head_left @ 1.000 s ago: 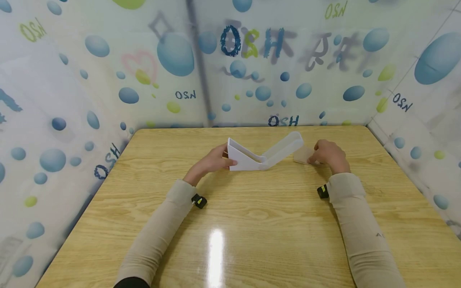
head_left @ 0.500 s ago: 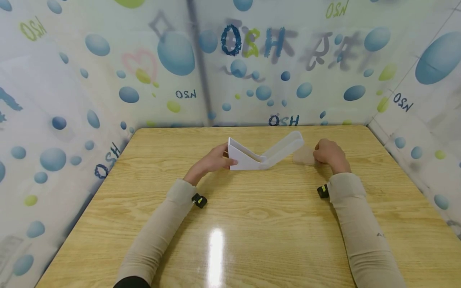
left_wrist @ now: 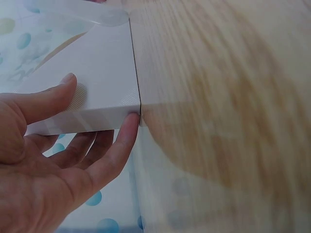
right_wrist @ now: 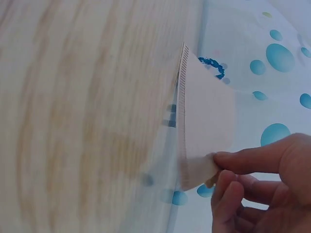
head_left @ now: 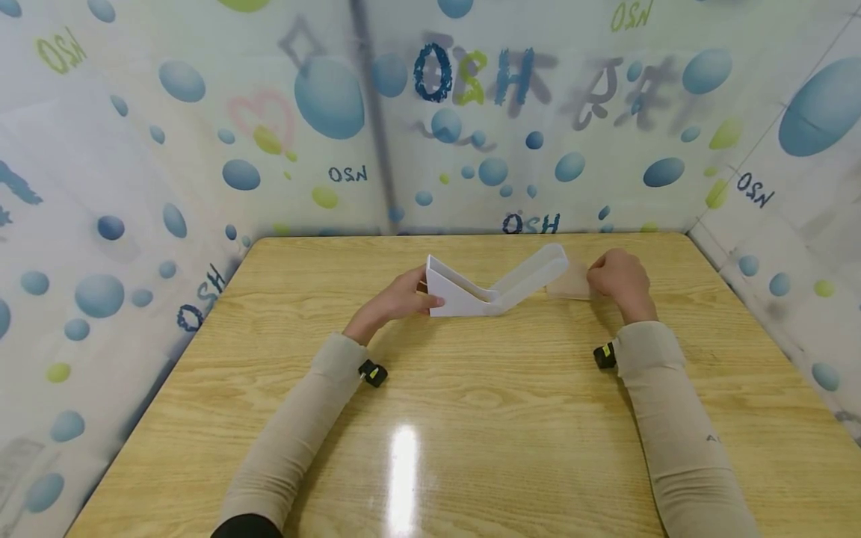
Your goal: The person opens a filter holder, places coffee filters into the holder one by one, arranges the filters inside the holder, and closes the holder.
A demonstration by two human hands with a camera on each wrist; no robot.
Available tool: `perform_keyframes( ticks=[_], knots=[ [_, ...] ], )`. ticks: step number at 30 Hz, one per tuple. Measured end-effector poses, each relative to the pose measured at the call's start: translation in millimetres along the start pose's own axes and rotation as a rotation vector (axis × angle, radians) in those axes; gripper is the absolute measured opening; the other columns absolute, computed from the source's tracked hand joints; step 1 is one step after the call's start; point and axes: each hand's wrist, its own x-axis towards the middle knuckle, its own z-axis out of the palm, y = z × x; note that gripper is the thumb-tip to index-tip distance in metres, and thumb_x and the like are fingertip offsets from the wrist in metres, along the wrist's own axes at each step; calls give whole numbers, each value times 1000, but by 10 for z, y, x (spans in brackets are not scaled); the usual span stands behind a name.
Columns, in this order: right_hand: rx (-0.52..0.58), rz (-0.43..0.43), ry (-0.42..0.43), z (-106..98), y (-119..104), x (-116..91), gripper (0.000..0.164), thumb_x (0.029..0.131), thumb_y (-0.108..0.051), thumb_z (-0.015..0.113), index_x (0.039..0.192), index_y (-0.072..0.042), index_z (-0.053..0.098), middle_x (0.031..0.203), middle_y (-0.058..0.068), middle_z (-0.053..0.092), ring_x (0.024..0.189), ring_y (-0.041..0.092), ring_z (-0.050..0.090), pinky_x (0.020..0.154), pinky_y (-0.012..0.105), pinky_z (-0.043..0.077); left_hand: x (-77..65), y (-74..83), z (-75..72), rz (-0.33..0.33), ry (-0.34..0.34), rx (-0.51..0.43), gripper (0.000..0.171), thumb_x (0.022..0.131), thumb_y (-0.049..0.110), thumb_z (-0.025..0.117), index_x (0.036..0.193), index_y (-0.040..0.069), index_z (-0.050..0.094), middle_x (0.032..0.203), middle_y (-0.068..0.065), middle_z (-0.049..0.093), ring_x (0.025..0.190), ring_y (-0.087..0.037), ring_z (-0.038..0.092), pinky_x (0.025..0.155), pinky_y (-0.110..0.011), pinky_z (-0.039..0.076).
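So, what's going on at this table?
A person is working with bare hands. The left hand grips a white box on the wooden table, its see-through lid open. The right hand pinches what looks like a paper filter, which is outside the box, to the right of the lid.

Carried higher, turned closer to level

Moved the right grip (head_left: 619, 281) higher in the head view than a second ago, and a touch farther right. Brought the pale paper piece (head_left: 569, 283) up along with it, with a lower edge now closer to level after slanting down toward the right. Drew the grip back to the paper's right edge, from a hold reaching over its lower right corner. Raised the paper beside the translucent trough's (head_left: 531, 280) tip in that view, with a wider gap from trough to grip
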Motion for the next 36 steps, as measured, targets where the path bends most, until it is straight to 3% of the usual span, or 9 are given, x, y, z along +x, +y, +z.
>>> perform_keyframes(
  ticks=[8,16,23,27,31,33,36],
  knots=[
    [27,38,145,-22,8,18,28,90,-15,54,94,-1,78,104,23,74,84,37,66,60,43,51,6,2,0,1,-1,-10,45,97,7,69,138,2,53,129,-23,64,112,-33,64,79,-39,60],
    [75,46,218,-58,-2,6,29,90,-16,53,98,-2,77,80,15,75,78,37,65,56,42,48,9,15,8,-5,-11,-25,45,97,6,69,139,2,53,127,-23,63,112,-33,64,80,-39,61],
    [136,7,249,-58,-8,-18,37,92,-13,48,113,6,71,94,25,76,95,48,66,85,59,52,0,22,8,-4,-22,-23,45,98,7,68,139,3,52,128,-23,63,111,-33,65,79,-38,61],
    [172,-16,279,-74,-37,-30,37,94,-11,47,115,9,69,92,25,76,94,49,67,91,60,50,-7,17,5,-4,-21,-25,45,98,8,68,140,2,52,128,-23,63,110,-32,65,79,-38,61],
    [192,-46,324,-121,-96,-34,33,97,-10,47,116,9,67,83,21,77,83,40,72,90,57,49,-17,18,0,-4,-16,-24,45,97,8,69,139,2,52,129,-23,64,110,-33,65,78,-38,60],
    [194,-64,350,-153,-133,-40,30,99,-11,48,115,8,66,85,21,78,67,26,71,88,55,50,-20,20,-4,-2,-13,-24,45,97,8,69,139,2,52,129,-23,64,110,-33,65,78,-38,60],
    [226,-82,363,-197,-191,-69,29,101,-11,49,117,7,65,96,26,77,51,-2,60,80,43,53,-23,23,-8,1,-13,-26,45,97,8,69,139,2,52,129,-24,64,110,-33,64,78,-39,60]
  ],
)
